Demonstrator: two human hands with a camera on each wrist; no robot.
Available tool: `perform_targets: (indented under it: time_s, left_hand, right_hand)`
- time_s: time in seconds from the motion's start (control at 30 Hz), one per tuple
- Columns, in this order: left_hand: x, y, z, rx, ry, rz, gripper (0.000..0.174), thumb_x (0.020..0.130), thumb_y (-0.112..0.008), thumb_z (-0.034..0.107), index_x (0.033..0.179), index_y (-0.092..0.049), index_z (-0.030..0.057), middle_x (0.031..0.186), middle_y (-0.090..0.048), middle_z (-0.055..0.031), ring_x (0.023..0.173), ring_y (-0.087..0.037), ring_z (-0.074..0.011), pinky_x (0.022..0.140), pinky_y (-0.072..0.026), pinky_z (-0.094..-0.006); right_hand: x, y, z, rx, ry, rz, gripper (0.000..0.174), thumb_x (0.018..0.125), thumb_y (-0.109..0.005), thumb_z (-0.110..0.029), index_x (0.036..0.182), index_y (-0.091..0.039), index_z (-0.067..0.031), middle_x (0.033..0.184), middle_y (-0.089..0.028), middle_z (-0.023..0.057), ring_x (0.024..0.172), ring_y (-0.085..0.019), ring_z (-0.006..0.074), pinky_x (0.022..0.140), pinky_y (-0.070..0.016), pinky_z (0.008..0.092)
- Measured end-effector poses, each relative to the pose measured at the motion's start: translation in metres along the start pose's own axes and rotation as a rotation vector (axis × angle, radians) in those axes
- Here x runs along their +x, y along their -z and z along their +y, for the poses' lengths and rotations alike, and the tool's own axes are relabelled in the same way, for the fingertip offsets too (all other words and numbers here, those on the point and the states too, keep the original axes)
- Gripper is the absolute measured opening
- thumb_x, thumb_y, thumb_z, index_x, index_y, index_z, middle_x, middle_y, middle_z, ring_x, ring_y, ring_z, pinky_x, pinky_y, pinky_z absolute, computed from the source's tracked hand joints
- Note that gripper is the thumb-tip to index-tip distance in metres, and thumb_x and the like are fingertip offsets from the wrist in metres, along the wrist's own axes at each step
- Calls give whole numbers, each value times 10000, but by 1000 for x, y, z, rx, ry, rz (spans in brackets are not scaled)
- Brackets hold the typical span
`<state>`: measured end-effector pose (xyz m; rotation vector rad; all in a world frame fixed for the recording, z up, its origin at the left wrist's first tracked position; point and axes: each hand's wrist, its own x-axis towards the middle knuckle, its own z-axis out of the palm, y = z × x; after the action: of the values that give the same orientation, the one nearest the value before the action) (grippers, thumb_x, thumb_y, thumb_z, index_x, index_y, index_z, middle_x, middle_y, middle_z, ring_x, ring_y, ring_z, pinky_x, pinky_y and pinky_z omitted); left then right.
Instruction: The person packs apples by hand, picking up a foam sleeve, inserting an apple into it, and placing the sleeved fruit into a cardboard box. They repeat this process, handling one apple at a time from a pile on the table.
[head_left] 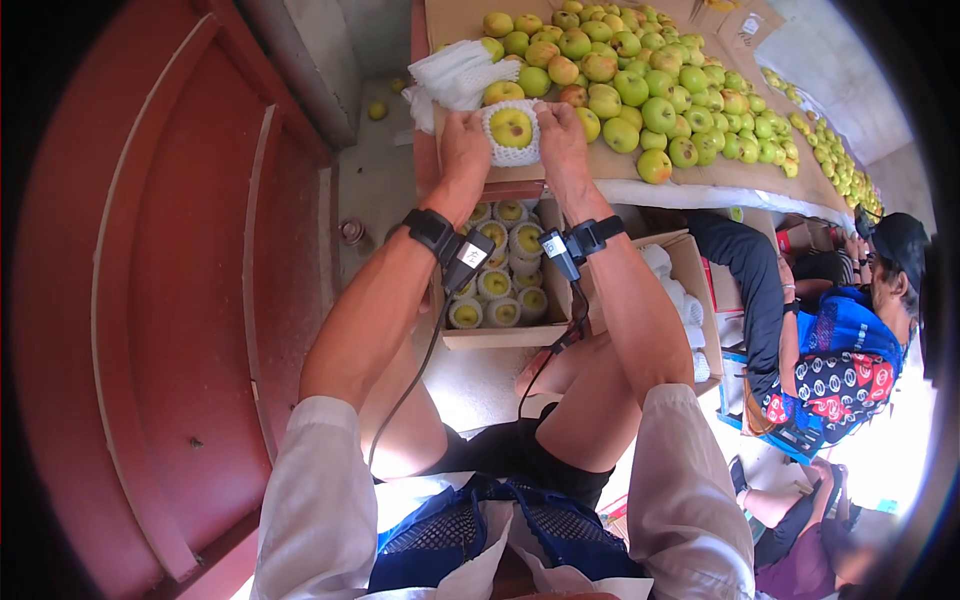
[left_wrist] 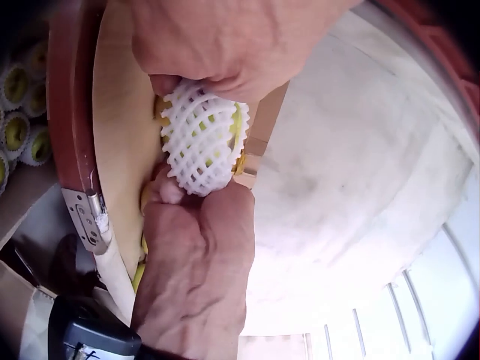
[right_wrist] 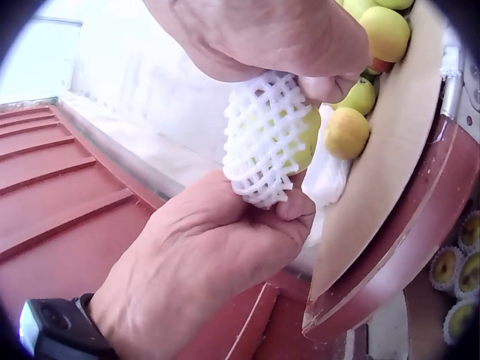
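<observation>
At the table's near edge, a yellow-green apple [head_left: 512, 127] sits partly inside a white foam net [head_left: 513, 155], its top showing through the opening. My left hand [head_left: 465, 150] grips the net from the left side, and my right hand [head_left: 563, 145] holds the other side. In the left wrist view the mesh [left_wrist: 202, 142] is stretched around the fruit between both hands. The right wrist view shows a bare part of the apple [right_wrist: 309, 142] at the net's open side. Some fingertips are hidden behind the net.
Loose apples [head_left: 630, 90] cover the cardboard-topped table, beside a stack of foam nets [head_left: 460, 75]. Below stands a carton [head_left: 505, 338] of netted apples, with another box [head_left: 708, 290] holding white nets. A red door [head_left: 180, 300] is left; a person [head_left: 850, 340] sits right.
</observation>
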<state>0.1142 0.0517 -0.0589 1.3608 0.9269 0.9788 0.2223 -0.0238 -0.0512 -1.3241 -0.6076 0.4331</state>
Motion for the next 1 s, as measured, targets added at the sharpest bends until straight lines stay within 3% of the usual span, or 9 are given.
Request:
perform_targets:
  time_s: [0.17,0.27,0.4,0.5,0.7,0.8,0.9,1.0]
  left_hand:
    - [-5,2,11,84,-27,-22,343,1050,-452,256,1169,-577,-41,1094,-669,-217,1033,-636,-301,914,-466,-392]
    - [-7,7,21,84,55,-80,349,1061,-422,269,1208,-571,-10,1152,-635,-141,1033,-573,-179,887,-464,-329]
    - [-11,8,31,12,30,-79,352,1065,-432,261,1234,-567,-16,1175,-629,-135,1050,-563,-179,910,-451,-325]
    - [-15,10,39,-60,40,-98,367,1072,-432,265,1257,-565,-23,1186,-626,-130,1068,-553,-181,941,-434,-319]
    - [-22,9,45,-107,18,-89,395,1076,-431,273,1281,-562,-37,1206,-625,-118,1108,-539,-185,990,-405,-316]
    - [-24,10,46,-118,-2,-90,413,1074,-435,284,1296,-558,-42,1213,-626,-117,1115,-538,-184,994,-402,-316]
    - [-25,8,43,-173,-29,-79,429,1071,-443,301,1303,-557,-41,1206,-631,-114,1098,-554,-186,977,-420,-317]
    - [-17,12,38,-221,-32,-83,436,1068,-452,319,1305,-562,-31,1202,-636,-99,1063,-594,-184,926,-476,-322]
  right_hand:
    - [-1,1,-7,63,37,-24,211,999,-622,-195,1032,-619,14,919,-638,29,815,-548,87,714,-452,238]
    - [-5,0,-18,95,56,-38,234,996,-625,-195,1046,-617,33,937,-643,39,834,-553,92,726,-454,242]
    - [-11,1,-30,127,109,-63,242,999,-622,-193,1066,-623,39,943,-656,46,856,-567,95,750,-463,244]
    - [-12,-2,-29,2,235,-39,235,1010,-601,-196,1062,-625,33,910,-656,38,841,-561,95,754,-465,252]
    - [-22,-2,-37,-166,262,7,283,1033,-553,-243,1070,-621,29,886,-653,68,839,-565,132,791,-471,281]
    - [-29,-5,-42,-25,81,22,316,1049,-504,-272,1095,-617,19,962,-653,111,894,-584,171,836,-472,305]
    - [-35,-9,-39,12,193,32,341,1061,-447,-285,1135,-614,3,1075,-643,129,946,-594,202,881,-469,323]
    - [-44,-11,-40,-173,362,50,269,1020,-472,-187,1186,-611,-27,1112,-637,133,961,-611,239,867,-483,345]
